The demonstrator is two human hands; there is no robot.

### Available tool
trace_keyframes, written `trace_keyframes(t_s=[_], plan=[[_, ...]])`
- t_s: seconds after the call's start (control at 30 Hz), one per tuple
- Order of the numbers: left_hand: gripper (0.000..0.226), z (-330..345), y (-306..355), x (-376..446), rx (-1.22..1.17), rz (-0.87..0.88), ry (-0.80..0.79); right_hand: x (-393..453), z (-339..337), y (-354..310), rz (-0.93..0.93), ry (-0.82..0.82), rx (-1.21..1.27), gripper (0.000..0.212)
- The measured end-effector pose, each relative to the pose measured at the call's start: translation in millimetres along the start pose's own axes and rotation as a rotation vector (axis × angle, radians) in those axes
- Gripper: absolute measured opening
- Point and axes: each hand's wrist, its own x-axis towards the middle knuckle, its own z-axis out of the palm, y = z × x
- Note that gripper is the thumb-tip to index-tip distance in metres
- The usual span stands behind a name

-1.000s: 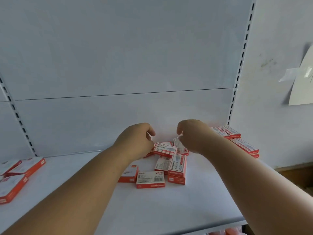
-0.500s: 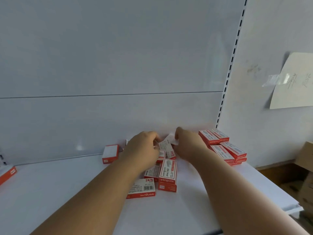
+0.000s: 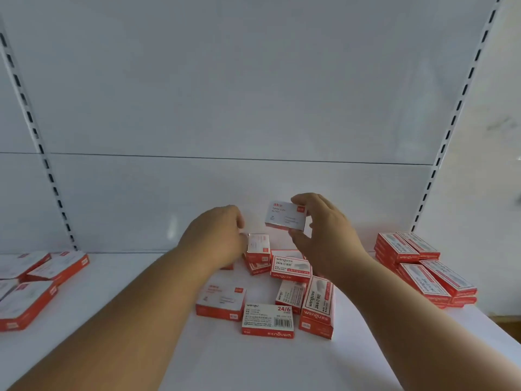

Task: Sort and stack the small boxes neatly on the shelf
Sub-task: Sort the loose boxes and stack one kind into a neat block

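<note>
right hand (image 3: 324, 235): now pinching box (image 3: 285, 216), lifted clear above centre pile (image 3: 282, 289) since half a second ago | left hand (image 3: 217, 238): on far pile box, grip unclear | meaning: one box picked, likely bound for right stack (image 3: 423, 266) or left group (image 3: 33, 280)

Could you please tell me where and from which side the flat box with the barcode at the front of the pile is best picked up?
Probably from above, pinching the two short ends of the barcode box. It lies flat on the shelf, label up, with its front and left sides free. The upright staple box stands close on its right, so one finger must slip in there.
</note>
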Motion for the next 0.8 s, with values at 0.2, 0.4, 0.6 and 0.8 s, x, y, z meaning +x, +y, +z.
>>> trace_keyframes(t_s=[0.2, 0.4, 0.6, 0.8], plan=[[0.072, 17, -29, -6, 0.267, -0.217, -0.225, 10, 19, -20, -0.005, -0.045, 0.005, 0.047], [0.045, 17, -29, -6, 0.038, -0.208, -0.126, -1, 29, -10, 0.022, -0.044, 0.063, 0.051], [0.056, 4, -23, -12, -0.330, 0.081, 0.488, -9, 20, -8, -0.005, 0.146, 0.102, 0.049], [0.060, 13, -17, -15, -0.503, 0.107, 0.427, -14, 15, -13, -0.011, 0.260, 0.141, 0.052]])
